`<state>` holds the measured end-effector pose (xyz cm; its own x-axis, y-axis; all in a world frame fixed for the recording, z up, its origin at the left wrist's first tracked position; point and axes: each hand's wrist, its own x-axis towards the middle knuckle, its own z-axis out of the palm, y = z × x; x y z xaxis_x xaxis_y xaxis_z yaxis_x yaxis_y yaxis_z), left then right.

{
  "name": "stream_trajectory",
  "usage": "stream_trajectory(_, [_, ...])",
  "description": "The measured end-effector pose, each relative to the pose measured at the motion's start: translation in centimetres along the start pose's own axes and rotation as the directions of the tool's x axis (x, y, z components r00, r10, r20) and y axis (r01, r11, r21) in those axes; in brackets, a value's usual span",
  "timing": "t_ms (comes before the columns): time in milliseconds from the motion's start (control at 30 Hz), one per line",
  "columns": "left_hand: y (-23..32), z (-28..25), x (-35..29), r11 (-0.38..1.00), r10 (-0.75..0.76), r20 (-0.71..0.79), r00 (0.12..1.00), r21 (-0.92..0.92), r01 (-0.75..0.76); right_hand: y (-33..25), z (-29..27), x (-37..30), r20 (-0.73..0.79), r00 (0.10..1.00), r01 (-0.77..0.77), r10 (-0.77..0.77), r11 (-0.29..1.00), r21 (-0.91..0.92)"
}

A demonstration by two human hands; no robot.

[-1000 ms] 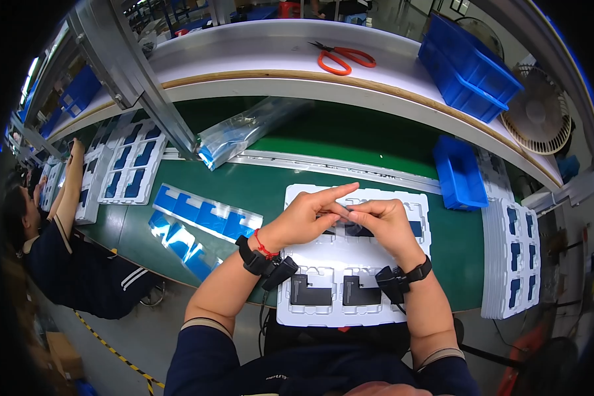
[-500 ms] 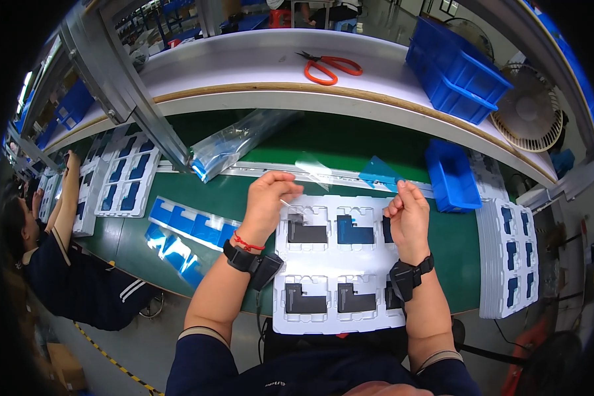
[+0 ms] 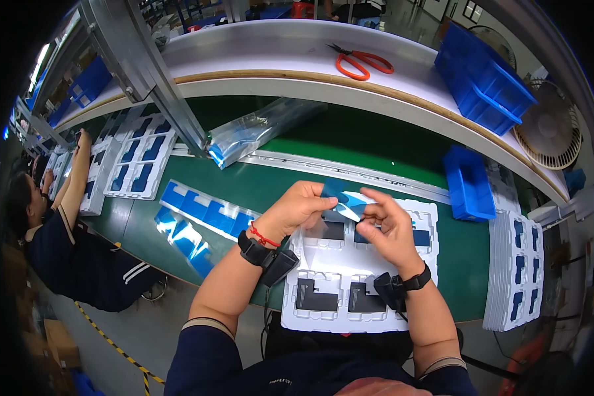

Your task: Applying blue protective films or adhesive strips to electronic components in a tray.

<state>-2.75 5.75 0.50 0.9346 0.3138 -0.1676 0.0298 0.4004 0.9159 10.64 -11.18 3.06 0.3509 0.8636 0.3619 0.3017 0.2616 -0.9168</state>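
My left hand point(image 3: 303, 208) is closed in a pinch on a small blue film point(image 3: 340, 192), which catches bright glare along its lower part. My right hand point(image 3: 391, 231) curves beside the film's right end, with thumb and index finger apart. A translucent scrap point(image 3: 317, 230) shows just below my left fingers; whether they hold it too is unclear. Both hands hover over the upper part of a white molded tray point(image 3: 330, 261). L-shaped black pieces, such as this lower-left one point(image 3: 313, 297), sit in its pockets; some upper pieces look blue. My right hand and wrist hide part of the tray.
Blue-and-clear film sheets point(image 3: 208, 214) lie left of the tray. Behind them is a clear plastic bag point(image 3: 254, 132). Stacked trays point(image 3: 515, 277) and a blue bin point(image 3: 470, 185) stand right. Red-handled scissors point(image 3: 363, 63) rest on the shelf point(image 3: 277, 53). A co-worker point(image 3: 79, 244) sits left.
My hands have come together over the tray. The blue film, pinched by my right hand before, is now in my left fingers; my right fingers have spread. The view has shifted slightly.
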Motion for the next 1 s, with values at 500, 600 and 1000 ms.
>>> stream_trajectory(500, [5.4,-4.0,-3.0,0.879,-0.099,0.169,0.981,0.477,0.007,0.5,-0.4,0.4,-0.152,0.839,-0.505,0.522,0.852,0.138])
stream_trajectory(600, [5.2,-5.8,-3.6,0.836,-0.13,0.154,0.98,0.548,0.025,0.7,1.3,0.4,-0.079,0.794,-0.599,0.602,0.798,0.058])
stream_trajectory(1000, [5.0,-4.8,-3.0,0.721,-0.184,0.086,0.979,0.689,0.074,1.7,3.2,0.6,-0.056,0.779,-0.626,0.624,0.78,-0.017])
